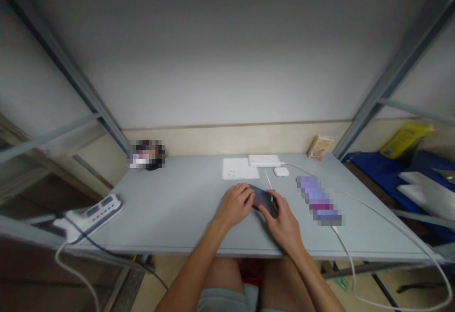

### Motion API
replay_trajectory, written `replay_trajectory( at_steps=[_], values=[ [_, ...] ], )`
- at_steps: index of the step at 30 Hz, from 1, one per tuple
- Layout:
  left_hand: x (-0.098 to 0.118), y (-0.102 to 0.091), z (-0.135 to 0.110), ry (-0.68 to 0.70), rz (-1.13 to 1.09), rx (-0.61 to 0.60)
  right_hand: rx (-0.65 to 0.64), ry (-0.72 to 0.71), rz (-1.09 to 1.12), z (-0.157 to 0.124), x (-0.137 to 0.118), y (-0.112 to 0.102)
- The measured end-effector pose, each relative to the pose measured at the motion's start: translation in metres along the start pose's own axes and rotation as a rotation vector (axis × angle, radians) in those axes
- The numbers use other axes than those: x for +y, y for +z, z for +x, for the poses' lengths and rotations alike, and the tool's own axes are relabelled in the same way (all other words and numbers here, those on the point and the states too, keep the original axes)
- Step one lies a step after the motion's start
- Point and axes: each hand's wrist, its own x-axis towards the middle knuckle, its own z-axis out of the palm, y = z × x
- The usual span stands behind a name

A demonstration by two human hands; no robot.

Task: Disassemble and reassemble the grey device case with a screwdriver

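Note:
Both my hands rest on a dark flat phone-like object lying on the grey table. My left hand has its fingers curled over the object's left end. My right hand grips its right end, with fingers wrapped round the edge. A thin white stick lies just behind the object. The underside of the dark object is hidden by my fingers.
Behind lie a white sheet, a white box, a small white case and a cable running off the right. A power strip sits at the left edge, a small carton by the wall.

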Motion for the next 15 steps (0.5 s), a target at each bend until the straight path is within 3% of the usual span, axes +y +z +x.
replay_trajectory(
  at_steps=[5,15],
  values=[
    [-0.039,-0.010,0.003,0.052,-0.023,-0.091,-0.111,-0.129,-0.352,0.015,-0.002,0.002],
    [-0.059,-0.013,-0.023,-0.120,-0.071,0.005,-0.074,-0.155,-0.460,0.033,0.014,-0.013]
  ],
)
